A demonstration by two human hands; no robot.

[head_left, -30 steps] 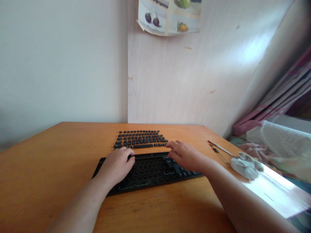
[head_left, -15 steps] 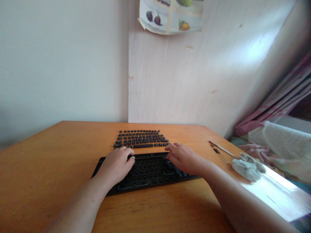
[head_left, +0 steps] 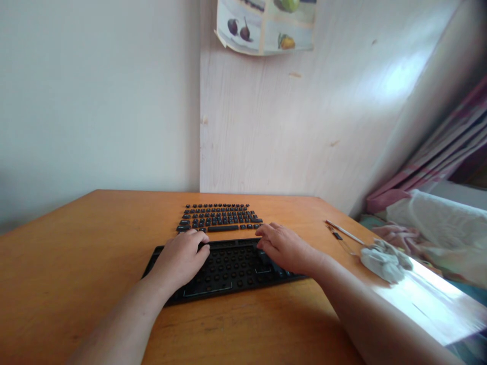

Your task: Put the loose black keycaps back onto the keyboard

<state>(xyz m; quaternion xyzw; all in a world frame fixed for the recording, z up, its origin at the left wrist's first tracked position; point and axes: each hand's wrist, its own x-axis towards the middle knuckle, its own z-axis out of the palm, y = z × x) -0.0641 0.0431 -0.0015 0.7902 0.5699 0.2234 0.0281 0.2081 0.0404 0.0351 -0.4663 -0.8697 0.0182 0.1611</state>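
A black keyboard base (head_left: 224, 268) lies slightly slanted on the desk, its left and middle area showing bare key sockets. My left hand (head_left: 182, 257) is closed over its left part, fingers bent at the far edge and thumb toward the middle. Over the right part is my right hand (head_left: 283, 247), fingers curled together at the far edge; whatever its fingertips hold is hidden. Dark keycaps (head_left: 279, 271) are still seated under and beside the right palm. Behind the base, loose black keycaps (head_left: 220, 219) stand in neat rows, a long spacebar (head_left: 222, 228) in the nearest row.
On the right of the wooden desk (head_left: 76, 274) lie a thin rod (head_left: 344, 232), a small wire tool with a black grip (head_left: 337, 236) and a crumpled whitish cloth (head_left: 386, 261). A wall (head_left: 247, 126) closes off the back. Bedding (head_left: 437, 218) is beyond the right edge.
The view has shifted very slightly. Both hands stay at the same places on the keyboard base, with only a small movement of the right fingers, and the keycap rows look the same.
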